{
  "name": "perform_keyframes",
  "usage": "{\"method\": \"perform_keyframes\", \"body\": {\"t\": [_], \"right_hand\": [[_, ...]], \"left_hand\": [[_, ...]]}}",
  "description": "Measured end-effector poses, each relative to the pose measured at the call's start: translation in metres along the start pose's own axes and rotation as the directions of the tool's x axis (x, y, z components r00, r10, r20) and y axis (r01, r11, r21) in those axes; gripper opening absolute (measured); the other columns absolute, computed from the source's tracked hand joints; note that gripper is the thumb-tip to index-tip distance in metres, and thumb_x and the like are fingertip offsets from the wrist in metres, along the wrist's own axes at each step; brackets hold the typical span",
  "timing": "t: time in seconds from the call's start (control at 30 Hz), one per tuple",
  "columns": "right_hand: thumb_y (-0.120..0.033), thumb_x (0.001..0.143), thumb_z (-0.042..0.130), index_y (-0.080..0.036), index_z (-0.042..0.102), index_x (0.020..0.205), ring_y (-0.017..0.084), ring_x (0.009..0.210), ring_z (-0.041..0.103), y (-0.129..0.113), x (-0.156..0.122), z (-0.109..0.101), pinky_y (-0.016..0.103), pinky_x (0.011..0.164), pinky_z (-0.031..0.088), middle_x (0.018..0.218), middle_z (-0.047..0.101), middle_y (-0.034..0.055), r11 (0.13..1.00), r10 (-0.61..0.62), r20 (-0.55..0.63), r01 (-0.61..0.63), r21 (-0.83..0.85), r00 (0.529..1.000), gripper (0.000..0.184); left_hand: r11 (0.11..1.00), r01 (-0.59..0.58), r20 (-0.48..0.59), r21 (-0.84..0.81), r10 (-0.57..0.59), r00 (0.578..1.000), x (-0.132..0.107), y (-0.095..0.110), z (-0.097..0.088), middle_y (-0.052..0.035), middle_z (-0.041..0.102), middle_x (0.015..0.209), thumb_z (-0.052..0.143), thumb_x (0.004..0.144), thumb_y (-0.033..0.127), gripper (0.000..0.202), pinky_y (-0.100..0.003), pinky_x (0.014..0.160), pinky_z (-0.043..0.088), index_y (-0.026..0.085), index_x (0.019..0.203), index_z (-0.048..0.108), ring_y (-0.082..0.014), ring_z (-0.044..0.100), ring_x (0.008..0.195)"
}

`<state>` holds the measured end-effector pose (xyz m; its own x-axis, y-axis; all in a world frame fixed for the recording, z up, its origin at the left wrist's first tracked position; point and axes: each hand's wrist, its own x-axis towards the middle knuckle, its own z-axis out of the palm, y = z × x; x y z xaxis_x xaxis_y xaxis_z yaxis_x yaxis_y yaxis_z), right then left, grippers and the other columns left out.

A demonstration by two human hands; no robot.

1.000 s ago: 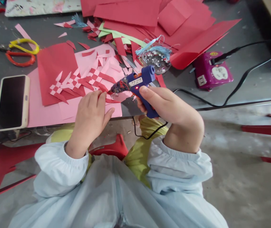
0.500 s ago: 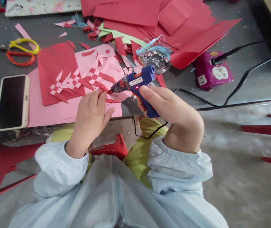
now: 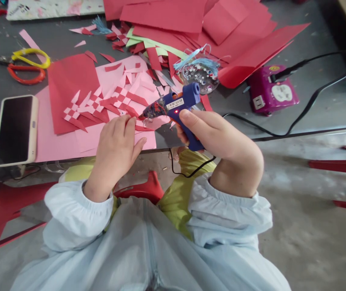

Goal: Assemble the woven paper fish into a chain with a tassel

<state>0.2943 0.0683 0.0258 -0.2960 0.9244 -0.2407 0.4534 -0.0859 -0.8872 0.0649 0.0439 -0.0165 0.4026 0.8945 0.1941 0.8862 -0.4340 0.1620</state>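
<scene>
I have the right hand [image 3: 201, 125] wrapped round the handle of a blue hot-melt glue gun [image 3: 176, 104], thumb along its side, nozzle angled down at the left fingertips, probably so I can aim it finely. My left hand [image 3: 115, 141] lies palm down, fingers together and slightly bent, thumb apart, seemingly steadying red paper pieces [image 3: 144, 129] on the pink sheets [image 3: 54, 150]; whether it pinches any, I can't tell. Checkered woven paper shapes [image 3: 95, 106] sit just beyond it, likely within easy reach. A purple power adapter [image 3: 273, 91] stands off to the right with a black cable [image 3: 308, 106] plugged in, presumably keeping the cable clear of the paper. The gun's white label seems to read "HOT MELT GLUE GUN"; the adapter's sticker is too small for me to read
</scene>
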Motion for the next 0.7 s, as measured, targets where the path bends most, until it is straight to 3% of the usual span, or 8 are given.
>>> {"method": "perform_keyframes", "body": {"t": [0.17, 0.4, 0.7], "right_hand": [[-0.079, 0.090, 0.043, -0.022, 0.053, 0.061, 0.013, 0.055, 0.048, -0.005, -0.007, -0.001, 0.030, 0.056, 0.038, 0.056, 0.053, 0.0008, 0.996, -0.024, -0.015, 0.023, -0.091, 1.000, 0.064], [-0.066, 0.100, 0.038, -0.024, 0.052, 0.067, 0.013, 0.055, 0.047, -0.008, -0.011, 0.001, 0.031, 0.059, 0.037, 0.060, 0.057, 0.0011, 0.954, -0.104, 0.002, 0.101, -0.281, 0.995, 0.055], [-0.058, 0.104, 0.031, -0.023, 0.050, 0.070, 0.014, 0.059, 0.049, -0.011, -0.005, 0.009, 0.030, 0.061, 0.039, 0.064, 0.056, 0.0014, 0.916, -0.197, 0.000, 0.184, -0.357, 0.980, 0.052]], "left_hand": [[0.999, 0.018, 0.022, -0.039, -0.017, 1.000, 0.001, 0.000, 0.001, -0.0260, 0.055, 0.136, 0.048, 0.099, 0.039, 0.051, -0.055, 0.108, 0.042, 0.005, 0.137, 0.051, -0.0379, 0.051, 0.129], [1.000, -0.010, -0.027, -0.006, 0.010, 1.000, -0.001, -0.004, 0.008, -0.0234, 0.057, 0.135, 0.044, 0.100, 0.048, 0.054, -0.054, 0.106, 0.044, 0.010, 0.138, 0.049, -0.0364, 0.052, 0.127], [0.999, -0.027, -0.037, 0.025, 0.028, 0.999, -0.001, -0.005, 0.008, -0.0241, 0.058, 0.134, 0.042, 0.101, 0.050, 0.057, -0.053, 0.105, 0.045, 0.008, 0.139, 0.049, -0.0365, 0.054, 0.126]]}}
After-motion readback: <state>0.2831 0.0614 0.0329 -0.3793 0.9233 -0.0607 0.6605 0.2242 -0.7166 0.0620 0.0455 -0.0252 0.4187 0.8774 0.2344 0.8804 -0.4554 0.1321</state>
